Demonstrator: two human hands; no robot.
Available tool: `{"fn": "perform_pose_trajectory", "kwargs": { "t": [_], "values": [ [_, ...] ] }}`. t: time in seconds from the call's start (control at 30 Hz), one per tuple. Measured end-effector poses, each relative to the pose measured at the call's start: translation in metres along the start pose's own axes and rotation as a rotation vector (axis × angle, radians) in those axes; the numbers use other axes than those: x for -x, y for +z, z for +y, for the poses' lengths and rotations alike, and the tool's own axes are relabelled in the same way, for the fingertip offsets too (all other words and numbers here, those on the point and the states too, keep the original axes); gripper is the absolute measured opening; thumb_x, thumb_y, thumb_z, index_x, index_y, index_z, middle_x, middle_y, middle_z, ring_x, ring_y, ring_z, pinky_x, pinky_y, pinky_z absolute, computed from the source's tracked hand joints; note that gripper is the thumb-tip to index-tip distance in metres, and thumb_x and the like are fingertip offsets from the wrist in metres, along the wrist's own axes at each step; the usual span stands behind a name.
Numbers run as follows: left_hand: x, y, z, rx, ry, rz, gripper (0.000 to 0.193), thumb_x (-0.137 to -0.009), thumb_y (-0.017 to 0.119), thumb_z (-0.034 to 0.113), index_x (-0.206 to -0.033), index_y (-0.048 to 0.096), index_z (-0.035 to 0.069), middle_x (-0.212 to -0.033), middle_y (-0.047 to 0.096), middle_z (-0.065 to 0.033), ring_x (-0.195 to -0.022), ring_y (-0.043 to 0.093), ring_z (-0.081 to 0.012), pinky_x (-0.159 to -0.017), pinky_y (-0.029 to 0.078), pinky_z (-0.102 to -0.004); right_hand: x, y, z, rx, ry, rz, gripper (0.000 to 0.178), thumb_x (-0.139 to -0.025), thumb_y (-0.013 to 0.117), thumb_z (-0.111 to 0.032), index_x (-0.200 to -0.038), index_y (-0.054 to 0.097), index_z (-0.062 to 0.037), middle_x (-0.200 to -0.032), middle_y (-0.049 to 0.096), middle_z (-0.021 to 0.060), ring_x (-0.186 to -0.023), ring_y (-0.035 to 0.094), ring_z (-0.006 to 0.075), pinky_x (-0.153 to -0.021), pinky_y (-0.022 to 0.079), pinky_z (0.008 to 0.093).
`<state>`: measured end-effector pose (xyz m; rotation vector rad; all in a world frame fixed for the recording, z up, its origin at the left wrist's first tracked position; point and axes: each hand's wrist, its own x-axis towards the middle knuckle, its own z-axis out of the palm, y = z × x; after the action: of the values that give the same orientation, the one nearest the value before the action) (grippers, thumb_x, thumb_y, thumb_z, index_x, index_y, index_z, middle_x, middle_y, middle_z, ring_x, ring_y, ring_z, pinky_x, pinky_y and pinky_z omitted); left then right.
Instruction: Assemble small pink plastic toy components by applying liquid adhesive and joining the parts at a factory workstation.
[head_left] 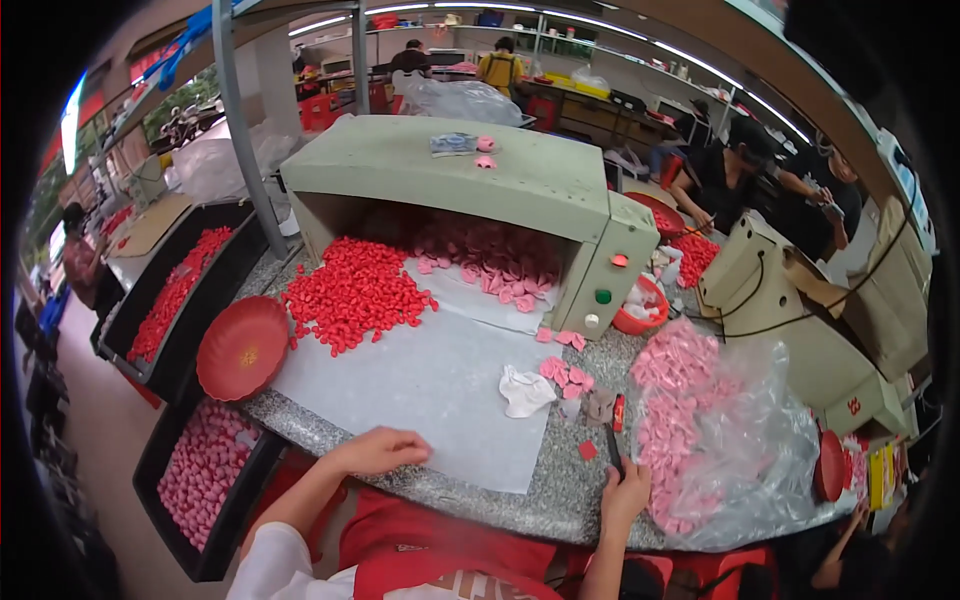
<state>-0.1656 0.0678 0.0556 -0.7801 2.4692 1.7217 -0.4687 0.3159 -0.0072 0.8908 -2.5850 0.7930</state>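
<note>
My left hand (pixel 383 451) rests by the near edge of a white sheet (pixel 420 390); its fingers are curled together and the palm side is hidden. My right hand (pixel 627 490) is closed on a slim black tool (pixel 612 448) that points away from me; its exact kind does not show. Close to that tool lie a small red square piece (pixel 588 450), a red item (pixel 619 410) and a crumpled grey cloth (pixel 598 405). Farther off sit a crumpled white cloth (pixel 526 391) and several pink pieces (pixel 566 375). A heap of small red pieces (pixel 355 290) covers the sheet's far left.
A pale green machine (pixel 450 165) stands ahead, more pink pieces (pixel 495 275) in its opening. Right of me lie pink pieces (pixel 670 420) in a clear plastic bag (pixel 750 440). At left are a red bowl (pixel 243 348) and black crates (pixel 160 490). People (pixel 735 165) work beyond.
</note>
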Motion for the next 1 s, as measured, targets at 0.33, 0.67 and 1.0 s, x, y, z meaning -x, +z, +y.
{"fn": "perform_pose_trajectory", "kwargs": {
  "t": [0.33,0.67,1.0],
  "values": [
    [-0.232,-0.100,0.017,-0.624,0.463,0.871,0.040,-0.077,0.059,0.026,-0.109,0.049,0.004,-0.112,0.043,-0.0193,-0.102,0.042,-0.0350,-0.086,0.036,-0.0415,-0.005,-0.014,-0.005,-0.248,0.242,-0.154,0.018,-0.072,0.060,-0.010,-0.086,0.054,-0.0011,-0.071,0.056,0.0132,-0.065,0.055,0.0280,-0.061,0.042,0.0356],
    [-0.365,-0.104,0.021,-0.599,0.393,1.055,0.055,-0.070,0.057,0.048,-0.113,0.048,0.016,-0.125,0.032,-0.0182,-0.118,0.025,-0.0426,-0.094,0.014,-0.0634,-0.012,0.005,-0.012,0.016,0.160,-0.054,0.019,-0.079,0.050,-0.012,-0.087,0.057,0.0029,-0.064,0.056,0.0192,-0.058,0.055,0.0331,-0.055,0.042,0.0379],
    [-0.385,-0.113,-0.002,-0.543,0.619,1.102,0.032,-0.073,0.054,0.018,-0.104,0.057,0.013,-0.110,0.048,-0.0143,-0.106,0.040,-0.0340,-0.091,0.019,-0.0628,-0.036,0.006,-0.045,0.115,0.262,-0.026,0.025,-0.068,0.066,-0.012,-0.088,0.060,0.0011,-0.080,0.056,0.0152,-0.070,0.056,0.0304,-0.065,0.044,0.0370]
  ]
}}
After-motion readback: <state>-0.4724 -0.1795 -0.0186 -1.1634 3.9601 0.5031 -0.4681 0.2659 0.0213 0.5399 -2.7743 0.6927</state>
